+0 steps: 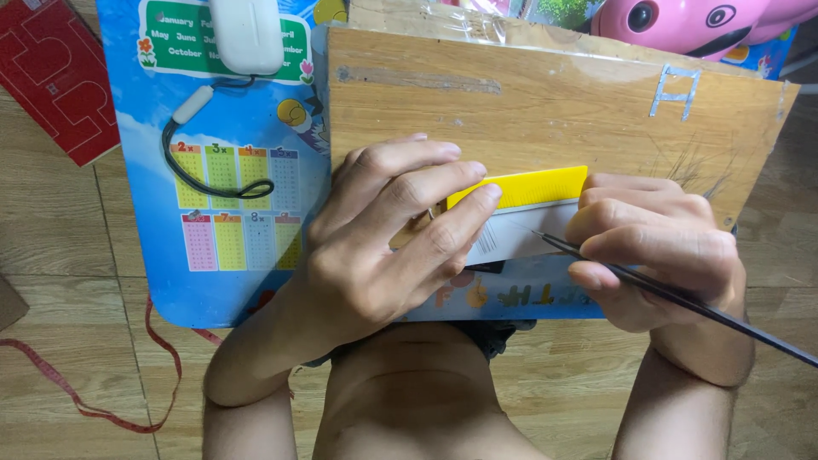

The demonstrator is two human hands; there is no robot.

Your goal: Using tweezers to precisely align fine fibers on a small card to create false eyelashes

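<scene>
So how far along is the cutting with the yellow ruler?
Set up: a wooden board lies over a blue chart, with a white sheet on it. In hand: the left hand presses the yellow ruler flat, and the right hand holds a thin dark tool beside it. No finished line or cut shows.

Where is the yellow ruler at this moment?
In the head view, the yellow ruler lies on the wooden board, near the middle, between the left hand and right hand.
</scene>
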